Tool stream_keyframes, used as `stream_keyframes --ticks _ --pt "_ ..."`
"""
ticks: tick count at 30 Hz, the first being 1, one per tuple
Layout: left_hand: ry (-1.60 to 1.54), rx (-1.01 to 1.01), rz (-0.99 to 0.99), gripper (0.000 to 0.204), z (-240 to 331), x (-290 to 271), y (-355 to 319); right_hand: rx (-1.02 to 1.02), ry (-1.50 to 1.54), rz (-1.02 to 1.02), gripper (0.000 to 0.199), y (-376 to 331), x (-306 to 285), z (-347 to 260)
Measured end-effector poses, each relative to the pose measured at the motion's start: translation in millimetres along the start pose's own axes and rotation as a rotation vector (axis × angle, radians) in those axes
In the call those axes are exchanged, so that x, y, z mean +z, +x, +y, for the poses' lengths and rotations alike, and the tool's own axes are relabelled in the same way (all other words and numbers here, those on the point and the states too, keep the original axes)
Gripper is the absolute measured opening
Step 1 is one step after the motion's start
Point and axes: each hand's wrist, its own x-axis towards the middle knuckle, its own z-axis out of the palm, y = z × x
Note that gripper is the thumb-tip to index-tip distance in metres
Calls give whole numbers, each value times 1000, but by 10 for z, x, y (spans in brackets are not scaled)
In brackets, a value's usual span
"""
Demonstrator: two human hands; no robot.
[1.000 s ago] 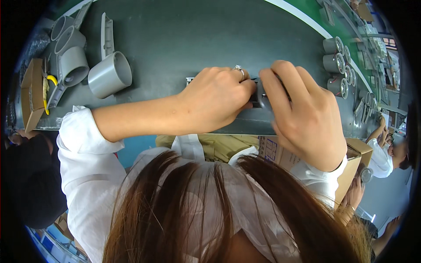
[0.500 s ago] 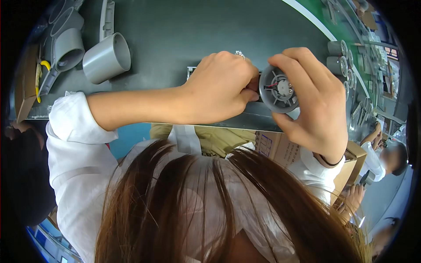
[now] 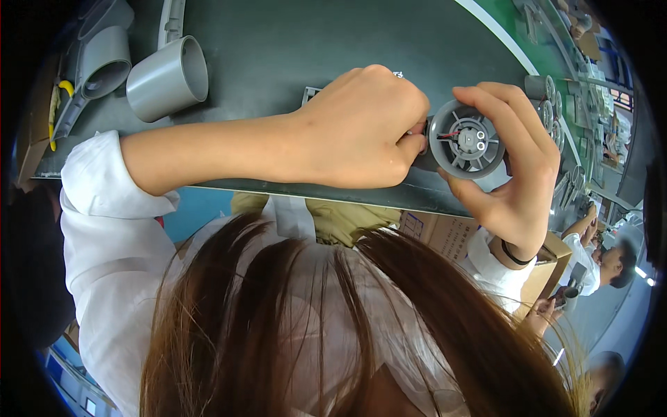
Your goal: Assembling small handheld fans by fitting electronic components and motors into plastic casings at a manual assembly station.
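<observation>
My right hand [image 3: 524,156] curls its fingers and thumb round a round grey fan housing [image 3: 472,141], whose spoked open face with two red and dark wires and a motor hub is turned up. Beside it, my left hand [image 3: 368,128] is closed with the knuckles up. Its thumb and fingertips pinch near the housing's left edge, on something dark and mostly hidden. A light grey slotted plastic piece [image 3: 310,95] sticks out behind the left wrist; whether that hand holds it is hidden.
On the dark green table [image 3: 278,42] at left lie a grey cylinder [image 3: 163,80], a grey handled shell [image 3: 104,66] and a long grey strip [image 3: 171,24]. Several motor housings [image 3: 538,87] stand at right. Cardboard boxes [image 3: 445,236] sit below the table edge; a co-worker [image 3: 587,260] is at far right.
Both hands have shifted right, the housing moving with the right hand. Its face has tilted further up, so the hub shows more fully.
</observation>
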Motion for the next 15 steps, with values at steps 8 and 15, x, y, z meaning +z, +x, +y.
stream_keyframes --ticks 8,15 --pt "-104 -101 -25 17 -15 46 -42 77 224 89 62 48 59 61" --pt "-62 -78 -11 17 -34 19 -21 64 286 193 63 -24 157 131"
